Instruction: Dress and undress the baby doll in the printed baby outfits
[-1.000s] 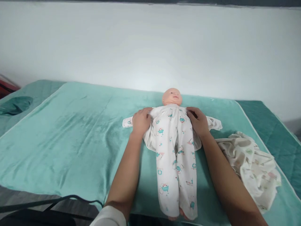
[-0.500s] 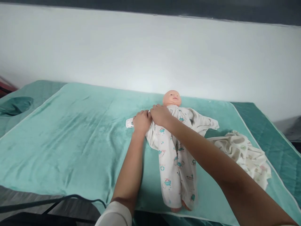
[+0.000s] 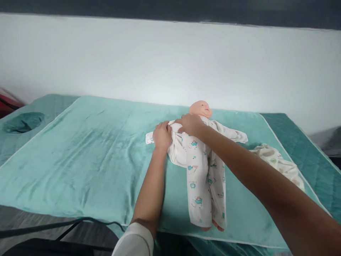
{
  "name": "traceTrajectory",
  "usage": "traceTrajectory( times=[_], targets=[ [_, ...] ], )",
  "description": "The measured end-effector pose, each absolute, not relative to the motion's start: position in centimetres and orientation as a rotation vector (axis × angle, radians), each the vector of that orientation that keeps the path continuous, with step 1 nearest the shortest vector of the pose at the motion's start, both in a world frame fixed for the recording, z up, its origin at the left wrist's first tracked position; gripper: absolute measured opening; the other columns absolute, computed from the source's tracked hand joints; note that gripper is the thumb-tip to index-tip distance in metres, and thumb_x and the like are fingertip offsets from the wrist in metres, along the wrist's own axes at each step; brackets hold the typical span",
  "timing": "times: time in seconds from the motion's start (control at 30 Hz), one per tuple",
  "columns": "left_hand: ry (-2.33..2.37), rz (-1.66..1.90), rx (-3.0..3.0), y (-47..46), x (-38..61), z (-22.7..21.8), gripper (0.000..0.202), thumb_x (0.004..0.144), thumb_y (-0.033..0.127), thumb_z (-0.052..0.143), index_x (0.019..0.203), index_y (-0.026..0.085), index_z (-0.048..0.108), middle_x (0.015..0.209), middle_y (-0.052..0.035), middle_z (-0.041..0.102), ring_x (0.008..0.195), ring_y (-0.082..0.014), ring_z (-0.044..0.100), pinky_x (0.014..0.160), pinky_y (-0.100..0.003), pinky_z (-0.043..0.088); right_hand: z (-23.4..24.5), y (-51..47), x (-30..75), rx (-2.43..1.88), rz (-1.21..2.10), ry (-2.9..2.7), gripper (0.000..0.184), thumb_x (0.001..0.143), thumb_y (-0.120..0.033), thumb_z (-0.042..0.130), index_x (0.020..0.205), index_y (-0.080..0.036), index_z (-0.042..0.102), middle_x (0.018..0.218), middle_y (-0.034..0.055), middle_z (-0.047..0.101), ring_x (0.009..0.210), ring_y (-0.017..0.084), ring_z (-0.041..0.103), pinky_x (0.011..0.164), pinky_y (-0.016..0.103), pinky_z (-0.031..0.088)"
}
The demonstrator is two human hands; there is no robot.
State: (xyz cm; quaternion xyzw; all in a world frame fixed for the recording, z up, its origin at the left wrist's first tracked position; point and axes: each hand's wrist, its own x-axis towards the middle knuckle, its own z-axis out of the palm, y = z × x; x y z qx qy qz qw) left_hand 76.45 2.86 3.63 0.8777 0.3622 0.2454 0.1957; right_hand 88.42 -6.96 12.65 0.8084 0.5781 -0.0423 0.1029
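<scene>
A baby doll (image 3: 200,108) lies on its back on the mat, head toward the wall. It wears a white printed baby shirt (image 3: 177,151) and matching trousers (image 3: 198,185). My left hand (image 3: 162,136) is closed round the shirt's left-side sleeve, whose cuff sticks out beyond my fingers. At the doll's upper chest, just below the head, my right hand (image 3: 191,125) has its thumb and fingers closed on the shirt front. My right forearm crosses over the doll's body and hides part of it. The shirt's front flap hangs loose at the left side.
A crumpled white printed cloth (image 3: 279,161) lies right of the doll, partly behind my forearm. A light green mat (image 3: 93,153) covers the darker green quilted bed surface (image 3: 309,153). A white wall (image 3: 160,64) rises behind. A black cable (image 3: 87,219) runs at the lower left.
My right hand has moved right, away from my left hand, toward the doll's neck. The shirt's right sleeve lies straighter, and the left front flap shows more. The camera view has shifted slightly.
</scene>
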Motion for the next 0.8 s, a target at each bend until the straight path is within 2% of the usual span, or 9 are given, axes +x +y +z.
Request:
traceTrajectory(
  times=[0.17,0.33,0.4,0.5,0.57,0.67,0.73,0.8],
  targets=[
    [1.023,0.725,2.266,3.2,75.5,3.1,0.039,0.099,0.023,0.040,0.127,0.023,0.067,0.125,-0.0089,0.071,0.118,-0.0268,0.064,0.096,-0.038,0.051,14.3,-9.5,89.8,2.450,-0.055,1.632,0.034,0.101,-0.042,0.053,0.130,-0.027,0.062,0.125,0.0114,0.063,0.111,0.028,0.061,0.081,0.035,0.044],
    [1.084,0.597,2.199,3.2,74.7,2.6,0.040,0.097,0.017,0.041,0.127,0.024,0.066,0.124,-0.0076,0.072,0.117,-0.0255,0.066,0.095,-0.037,0.052,15.8,-11.5,90.5,2.502,0.014,1.541,0.036,0.100,-0.041,0.054,0.134,-0.031,0.060,0.122,0.0101,0.064,0.110,0.030,0.060,0.078,0.035,0.042],
    [1.141,0.579,2.205,3.0,74.3,2.6,0.044,0.096,0.019,0.044,0.137,0.023,0.059,0.128,-0.0101,0.070,0.117,-0.0285,0.066,0.095,-0.041,0.053,16.1,-11.8,90.4,2.523,0.015,1.521,0.037,0.099,-0.042,0.054,0.134,-0.031,0.060,0.122,0.0097,0.064,0.110,0.031,0.061,0.078,0.035,0.042],
    [1.187,0.677,2.223,2.5,73.7,2.8,0.063,0.093,0.022,0.051,0.154,0.019,0.037,0.137,-0.0130,0.064,0.119,-0.0294,0.064,0.097,-0.043,0.053,15.9,-11.3,89.8,2.498,0.015,1.552,0.035,0.099,-0.040,0.056,0.132,-0.029,0.061,0.123,0.0106,0.064,0.111,0.030,0.061,0.080,0.036,0.043],
    [1.181,0.775,2.323,2.0,73.4,2.9,0.067,0.091,0.023,0.053,0.155,0.017,0.036,0.143,-0.0142,0.059,0.130,-0.0299,0.056,0.106,-0.043,0.048,15.1,-10.4,89.2,2.472,-0.002,1.602,0.034,0.099,-0.039,0.056,0.130,-0.027,0.062,0.123,0.0113,0.064,0.111,0.030,0.061,0.082,0.036,0.043],
    [1.080,0.785,2.545,1.1,73.2,3.0,0.060,0.092,0.028,0.055,0.151,0.021,0.044,0.150,-0.0144,0.053,0.146,-0.0317,0.039,0.122,-0.052,0.029,13.5,-8.9,88.2,2.450,-0.044,1.651,0.033,0.098,-0.037,0.058,0.128,-0.024,0.062,0.122,0.0125,0.065,0.110,0.030,0.062,0.086,0.037,0.045],
    [0.998,0.685,2.636,0.7,73.4,3.0,0.058,0.094,0.031,0.055,0.151,0.025,0.046,0.150,-0.0131,0.054,0.146,-0.0322,0.039,0.125,-0.058,0.019,12.6,-8.1,87.7,2.457,-0.071,1.681,0.036,0.096,-0.035,0.060,0.129,-0.022,0.061,0.124,0.0135,0.065,0.113,0.031,0.061,0.090,0.039,0.046],
    [0.960,0.581,2.661,0.6,73.5,2.9,0.057,0.095,0.034,0.053,0.151,0.027,0.047,0.145,-0.0126,0.058,0.139,-0.0325,0.046,0.124,-0.059,0.020,12.1,-8.0,87.3,2.498,-0.132,1.727,0.042,0.097,-0.034,0.058,0.136,-0.019,0.057,0.131,0.0145,0.064,0.121,0.031,0.058,0.096,0.041,0.046]
  ],
)
